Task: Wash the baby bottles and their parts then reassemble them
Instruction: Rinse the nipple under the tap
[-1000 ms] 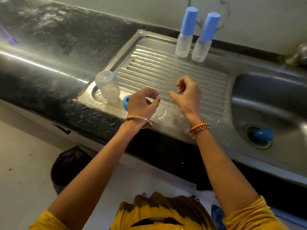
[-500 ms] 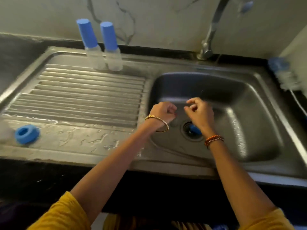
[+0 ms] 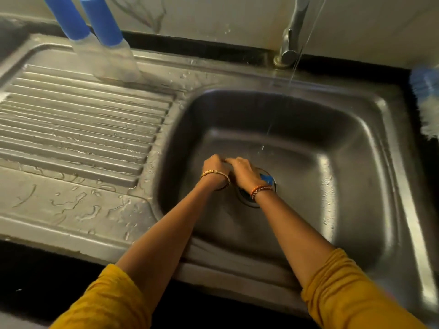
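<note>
I have brought both hands off the ribbed draining board (image 3: 78, 129) and down into the basin of the sink (image 3: 344, 176). My left hand (image 3: 215, 168) and my right hand (image 3: 242, 170) now meet knuckle to knuckle just above the drain (image 3: 255, 203), where a second ago they worked apart over the board's front edge. Their fingers are curled inward, towards each other. Between them I seem to be pinching something small and clear, likely a teat or valve, though I cannot tell for certain because the backs of my hands hide it.

A thin stream of water (image 3: 293, 74) falls from the tap (image 3: 291, 34) at the sink's back edge and lands just behind my hands, so I judge this part is about to be rinsed.

A blue part (image 3: 267, 178) sits in the drain, half covered by my right wrist. Two capped bottles (image 3: 111, 55) stand upright at the back edge of the draining board, touching side by side (they look finished). The blue ring and the open bottle I left near the board's front corner are out of view now. A bottle brush (image 3: 427, 108) lies at the sink's right edge.

So washing goes on, and reassembly of the last bottle waits.
</note>
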Tool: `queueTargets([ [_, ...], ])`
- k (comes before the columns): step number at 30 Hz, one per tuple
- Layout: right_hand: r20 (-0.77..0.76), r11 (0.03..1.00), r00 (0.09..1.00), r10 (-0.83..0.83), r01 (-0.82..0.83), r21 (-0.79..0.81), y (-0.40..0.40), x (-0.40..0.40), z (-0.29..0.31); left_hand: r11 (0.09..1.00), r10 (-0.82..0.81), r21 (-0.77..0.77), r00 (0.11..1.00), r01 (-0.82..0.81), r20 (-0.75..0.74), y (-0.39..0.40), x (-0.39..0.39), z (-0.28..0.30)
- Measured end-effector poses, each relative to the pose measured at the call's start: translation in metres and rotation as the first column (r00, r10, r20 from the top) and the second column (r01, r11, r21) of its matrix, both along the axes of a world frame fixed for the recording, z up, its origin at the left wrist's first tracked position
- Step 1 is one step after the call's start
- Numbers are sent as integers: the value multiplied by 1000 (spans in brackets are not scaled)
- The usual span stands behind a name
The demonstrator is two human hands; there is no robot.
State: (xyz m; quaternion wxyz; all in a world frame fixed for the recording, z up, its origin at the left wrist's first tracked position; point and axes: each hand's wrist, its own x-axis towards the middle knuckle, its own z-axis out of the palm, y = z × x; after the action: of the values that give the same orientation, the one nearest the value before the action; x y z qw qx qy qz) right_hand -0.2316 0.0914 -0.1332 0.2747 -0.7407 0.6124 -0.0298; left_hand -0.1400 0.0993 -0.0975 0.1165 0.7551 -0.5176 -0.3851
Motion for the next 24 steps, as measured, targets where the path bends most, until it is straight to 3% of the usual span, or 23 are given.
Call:
queueTargets([
  [4,74,997,995,-73,70,40,-6,8,-14,992,127,0,992,-127,-25,-7,2,-6],
  [8,321,950,899,-298,312,8,-15,-6,-12,970,233,-45,967,-238,-105,-13,-1,-8],
  [9,437,893,787,-436,440,98,-17,-13,-6,959,266,-57,952,-277,-152,-16,-3,-7],
  [10,548,795,598,-585,555,243,-20,-19,1,947,297,-58,932,-315,-206,-20,-6,-6],
  [11,618,668,341,-709,604,434,-22,-28,9,939,316,-52,911,-341,-263,-24,-10,-4],
  [13,588,466,-214,-780,427,775,-24,-43,26,933,320,-31,869,-357,-377,-31,-21,1],
  [14,507,416,-427,-749,292,861,-24,-50,32,940,299,-24,857,-340,-421,-34,-26,3],
  [15,429,397,-557,-711,186,899,-22,-56,37,950,268,-22,851,-311,-452,-36,-31,6],
  [17,382,419,-629,-677,98,903,-20,-63,46,975,177,-29,848,-221,-499,-39,-41,12],
  [21,455,509,-578,-678,77,857,-22,-64,65,975,-84,-219,835,-45,-544,-47,-50,23],
  [24,512,557,-525,-680,83,826,-26,-62,80,900,-256,-431,874,60,-413,-55,-55,33],
])
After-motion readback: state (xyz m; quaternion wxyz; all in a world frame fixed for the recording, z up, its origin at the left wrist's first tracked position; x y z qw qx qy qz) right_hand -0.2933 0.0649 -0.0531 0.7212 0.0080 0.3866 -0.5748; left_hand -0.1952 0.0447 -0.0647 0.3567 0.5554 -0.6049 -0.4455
